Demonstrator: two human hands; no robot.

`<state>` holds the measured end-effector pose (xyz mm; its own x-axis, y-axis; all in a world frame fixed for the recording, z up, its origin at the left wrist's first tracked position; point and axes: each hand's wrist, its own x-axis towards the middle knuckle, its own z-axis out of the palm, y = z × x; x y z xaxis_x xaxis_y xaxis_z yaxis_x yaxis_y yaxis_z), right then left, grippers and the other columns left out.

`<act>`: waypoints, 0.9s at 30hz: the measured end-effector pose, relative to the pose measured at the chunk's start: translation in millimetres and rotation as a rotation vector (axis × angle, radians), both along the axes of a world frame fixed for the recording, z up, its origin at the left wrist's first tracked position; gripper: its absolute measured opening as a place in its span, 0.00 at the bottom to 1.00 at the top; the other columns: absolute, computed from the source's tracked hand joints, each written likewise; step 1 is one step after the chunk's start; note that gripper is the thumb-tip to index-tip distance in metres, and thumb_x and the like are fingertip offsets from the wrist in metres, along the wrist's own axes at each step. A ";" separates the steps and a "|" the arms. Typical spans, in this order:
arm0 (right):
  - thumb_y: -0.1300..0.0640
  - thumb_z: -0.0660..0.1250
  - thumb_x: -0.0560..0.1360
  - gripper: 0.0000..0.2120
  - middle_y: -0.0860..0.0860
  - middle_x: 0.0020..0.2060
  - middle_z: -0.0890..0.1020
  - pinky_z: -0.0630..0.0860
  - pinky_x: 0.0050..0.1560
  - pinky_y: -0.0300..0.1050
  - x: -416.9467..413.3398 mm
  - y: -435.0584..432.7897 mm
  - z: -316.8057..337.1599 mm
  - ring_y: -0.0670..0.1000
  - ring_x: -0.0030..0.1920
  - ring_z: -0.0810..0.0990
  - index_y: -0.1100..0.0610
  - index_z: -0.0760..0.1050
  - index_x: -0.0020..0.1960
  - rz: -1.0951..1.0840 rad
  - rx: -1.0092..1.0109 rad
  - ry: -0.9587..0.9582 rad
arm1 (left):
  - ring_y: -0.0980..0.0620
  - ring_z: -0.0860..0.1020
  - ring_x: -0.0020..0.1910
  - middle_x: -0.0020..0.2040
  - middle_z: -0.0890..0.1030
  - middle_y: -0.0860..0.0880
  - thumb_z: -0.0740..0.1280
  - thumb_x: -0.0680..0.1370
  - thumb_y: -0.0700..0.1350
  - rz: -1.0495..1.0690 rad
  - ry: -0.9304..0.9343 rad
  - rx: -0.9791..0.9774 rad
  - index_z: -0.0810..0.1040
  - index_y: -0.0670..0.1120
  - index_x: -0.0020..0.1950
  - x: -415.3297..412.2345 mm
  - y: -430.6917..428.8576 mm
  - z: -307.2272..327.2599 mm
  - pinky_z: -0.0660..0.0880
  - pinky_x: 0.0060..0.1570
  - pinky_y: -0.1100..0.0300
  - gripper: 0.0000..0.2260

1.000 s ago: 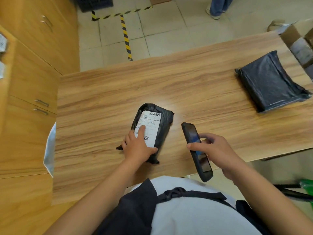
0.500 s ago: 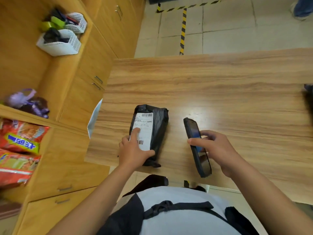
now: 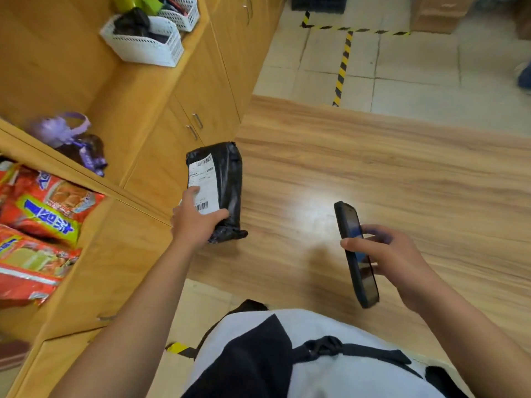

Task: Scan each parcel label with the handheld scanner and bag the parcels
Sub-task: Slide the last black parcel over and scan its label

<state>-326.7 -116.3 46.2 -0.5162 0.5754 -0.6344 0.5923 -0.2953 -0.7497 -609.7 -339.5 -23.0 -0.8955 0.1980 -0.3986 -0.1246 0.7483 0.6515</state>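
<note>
Surface: wooden table (image 3: 402, 173), cabinets alongside. My left hand (image 3: 195, 222) clamped on the black parcel (image 3: 227, 179), lifted at the table's corner, long axis running away from my palm, label (image 3: 202, 185) up. My right hand (image 3: 393, 254) wrapped round the scanner (image 3: 355, 251), well apart. White basket (image 3: 143, 45): dark items. No bag visible.

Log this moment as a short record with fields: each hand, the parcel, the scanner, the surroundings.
left hand: grip closed on the near end of the black parcel
parcel: label facing up, at the table's left edge, partly past it
right hand: holds the handheld scanner over the table, apart from the parcel
scanner: screen toward the person, not aimed at the label
surroundings: wooden cabinets left, white baskets on top, red snack packs on a shelf
bag: none in view
</note>
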 end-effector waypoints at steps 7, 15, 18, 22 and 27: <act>0.52 0.81 0.65 0.23 0.63 0.48 0.85 0.81 0.47 0.57 -77.0 -54.6 10.6 0.56 0.41 0.87 0.51 0.82 0.58 -0.018 0.034 -0.035 | 0.45 0.78 0.59 0.65 0.72 0.53 0.76 0.60 0.56 0.084 -0.208 0.188 0.66 0.62 0.68 -109.6 -54.6 -21.9 0.78 0.57 0.43 0.38; 0.50 0.81 0.65 0.25 0.61 0.49 0.84 0.79 0.58 0.70 -104.2 -93.7 8.8 0.61 0.49 0.85 0.51 0.83 0.61 -0.086 0.076 -0.098 | 0.56 0.83 0.46 0.59 0.79 0.51 0.77 0.61 0.58 -0.048 -0.456 0.202 0.71 0.67 0.63 -157.9 -71.8 -54.5 0.78 0.32 0.63 0.32; 0.50 0.81 0.66 0.24 0.61 0.50 0.84 0.78 0.59 0.69 -105.8 -98.1 10.7 0.60 0.50 0.85 0.50 0.83 0.60 -0.129 0.089 -0.123 | 0.51 0.82 0.52 0.59 0.80 0.48 0.78 0.60 0.58 -0.110 -0.519 0.211 0.71 0.65 0.63 -160.8 -61.4 -69.4 0.79 0.42 0.56 0.34; 0.49 0.81 0.65 0.26 0.59 0.50 0.85 0.80 0.58 0.68 -106.9 -100.8 17.1 0.59 0.50 0.86 0.51 0.82 0.62 -0.150 0.101 -0.130 | 0.44 0.76 0.62 0.68 0.72 0.46 0.81 0.63 0.55 -0.113 -0.486 0.151 0.69 0.58 0.68 -163.7 -44.2 -88.4 0.77 0.59 0.45 0.37; 0.41 0.79 0.54 0.40 0.59 0.50 0.84 0.81 0.57 0.66 -107.2 -101.4 21.5 0.59 0.50 0.86 0.53 0.81 0.65 -0.169 0.119 -0.124 | 0.42 0.76 0.60 0.67 0.74 0.44 0.73 0.75 0.48 -0.023 -0.271 0.062 0.74 0.48 0.67 -165.7 -35.0 -101.6 0.77 0.55 0.49 0.22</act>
<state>-433.9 -217.7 67.8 -0.3288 0.7217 -0.6091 0.6314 -0.3116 -0.7101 -775.4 -374.5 -124.6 -0.7530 0.2487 -0.6092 -0.2838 0.7125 0.6417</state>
